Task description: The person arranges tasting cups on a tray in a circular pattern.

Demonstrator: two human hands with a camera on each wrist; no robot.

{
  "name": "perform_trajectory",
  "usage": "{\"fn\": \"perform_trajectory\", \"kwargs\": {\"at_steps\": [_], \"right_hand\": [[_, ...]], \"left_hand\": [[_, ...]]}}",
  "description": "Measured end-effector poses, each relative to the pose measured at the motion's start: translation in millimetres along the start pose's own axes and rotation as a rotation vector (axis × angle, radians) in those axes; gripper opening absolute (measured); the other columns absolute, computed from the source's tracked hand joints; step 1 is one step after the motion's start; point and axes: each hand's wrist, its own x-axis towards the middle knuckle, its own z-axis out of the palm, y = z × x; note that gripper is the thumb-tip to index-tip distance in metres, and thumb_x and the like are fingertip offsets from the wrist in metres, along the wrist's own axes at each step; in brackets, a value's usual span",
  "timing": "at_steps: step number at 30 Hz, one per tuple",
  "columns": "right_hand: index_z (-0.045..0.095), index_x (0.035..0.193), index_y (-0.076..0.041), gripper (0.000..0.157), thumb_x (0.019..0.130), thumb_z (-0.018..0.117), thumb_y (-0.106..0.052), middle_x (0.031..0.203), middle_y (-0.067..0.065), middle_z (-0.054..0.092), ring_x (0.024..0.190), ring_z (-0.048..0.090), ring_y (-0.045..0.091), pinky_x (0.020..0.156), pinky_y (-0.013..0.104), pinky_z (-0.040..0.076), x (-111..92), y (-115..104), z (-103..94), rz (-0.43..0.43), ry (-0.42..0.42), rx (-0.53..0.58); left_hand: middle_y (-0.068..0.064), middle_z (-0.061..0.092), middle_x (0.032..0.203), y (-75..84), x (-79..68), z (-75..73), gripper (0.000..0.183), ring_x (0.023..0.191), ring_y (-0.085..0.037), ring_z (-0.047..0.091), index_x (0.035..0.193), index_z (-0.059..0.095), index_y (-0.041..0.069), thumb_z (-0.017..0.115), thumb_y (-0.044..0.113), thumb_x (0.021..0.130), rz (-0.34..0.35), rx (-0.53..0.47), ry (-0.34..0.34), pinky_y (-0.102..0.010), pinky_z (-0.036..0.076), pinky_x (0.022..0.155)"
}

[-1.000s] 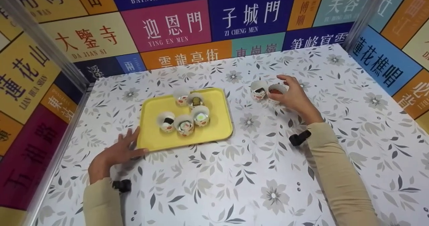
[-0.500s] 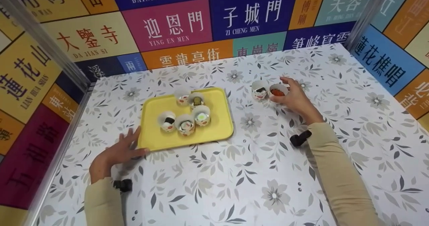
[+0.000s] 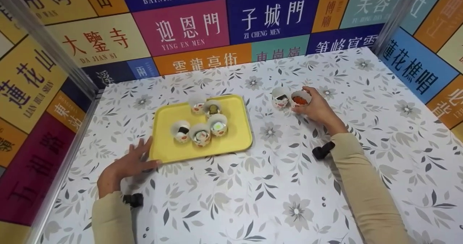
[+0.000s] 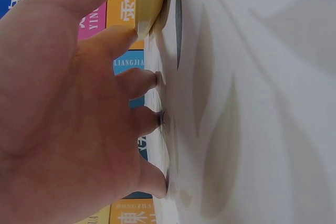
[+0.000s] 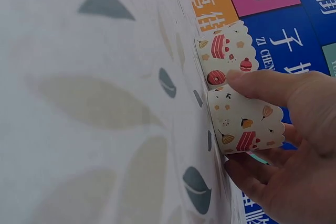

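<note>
The orange-filled cup (image 5: 247, 119) stands upright on the flowered tabletop (image 3: 231, 208), at about half past two from the yellow tray (image 3: 237, 139), and seems not to have left its spot over the last second. What changes is the right hand (image 3: 318, 108): a second ago its index finger reaches out past the cup's far side and its thumb overlaps the opening, whereas now the fingers are drawn in round the wall, thumb opposite, gripping it. The orange filling therefore shows more fully. For the work in hand, I read this as the grasp settling, with no lift made yet.

At nine o'clock from that cup sits a dark-filled cup (image 3: 280, 103), close beside it; whether they touch is hard to tell. Farther out, five similar cups (image 3: 201, 141) stand grouped on the tray. At the tray's eight o'clock, the left hand (image 3: 131, 163) stays as before, fingers spread and fairly straight, touching the rim but gripping nothing.
</note>
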Motion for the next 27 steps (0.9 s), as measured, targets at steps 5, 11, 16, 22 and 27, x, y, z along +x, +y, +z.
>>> {"fn": "perform_trajectory", "kwargs": {"at_steps": [5,11,16,22,27], "right_hand": [[0.016,0.161,-0.010,0.093,0.090,0.075,-0.026,0.156,0.027,0.034,0.116,0.047,0.036,0.109,0.050,0.036,-1.3,-0.2,0.2,0.019,0.009,-0.032],[0.018,0.160,-0.009,0.091,0.090,0.074,-0.024,0.161,0.027,0.027,0.135,0.040,0.037,0.117,0.053,0.031,-1.7,-0.6,0.3,0.027,0.015,-0.027],[0.022,0.159,-0.008,0.087,0.090,0.074,-0.021,0.160,0.028,0.028,0.145,0.033,0.041,0.120,0.056,0.029,-2.1,-0.7,0.9,0.024,0.035,-0.014],[0.023,0.159,-0.010,0.085,0.092,0.072,-0.027,0.164,0.025,0.023,0.145,0.032,0.038,0.117,0.052,0.032,-2.6,-2.5,0.3,0.045,0.046,0.020],[0.024,0.159,-0.012,0.082,0.094,0.069,-0.032,0.164,0.023,0.025,0.112,0.048,0.031,0.101,0.044,0.040,-2.9,-5.4,-0.1,0.059,0.057,0.022]], "left_hand": [[-0.017,-0.021,0.166,-0.7,0.1,-0.1,0.108,0.148,-0.048,-0.029,0.161,-0.007,0.026,0.064,0.063,0.088,0.017,0.012,0.002,-0.079,-0.008,0.112],[-0.016,-0.021,0.166,0.2,0.2,0.1,0.107,0.148,-0.047,-0.029,0.161,-0.006,0.026,0.064,0.062,0.089,0.019,0.003,0.001,-0.078,-0.009,0.112],[-0.014,-0.021,0.166,1.6,0.0,0.1,0.108,0.148,-0.046,-0.030,0.161,-0.006,0.029,0.064,0.064,0.087,0.004,-0.005,-0.005,-0.077,-0.010,0.113],[-0.013,-0.020,0.167,2.3,-1.5,-0.1,0.107,0.149,-0.046,-0.028,0.161,-0.006,0.031,0.063,0.067,0.087,-0.007,0.012,-0.004,-0.078,-0.009,0.112],[-0.014,-0.021,0.167,1.8,-2.0,-0.6,0.107,0.148,-0.046,-0.028,0.161,-0.006,0.030,0.064,0.065,0.087,0.008,0.002,0.002,-0.079,-0.010,0.111]]}}
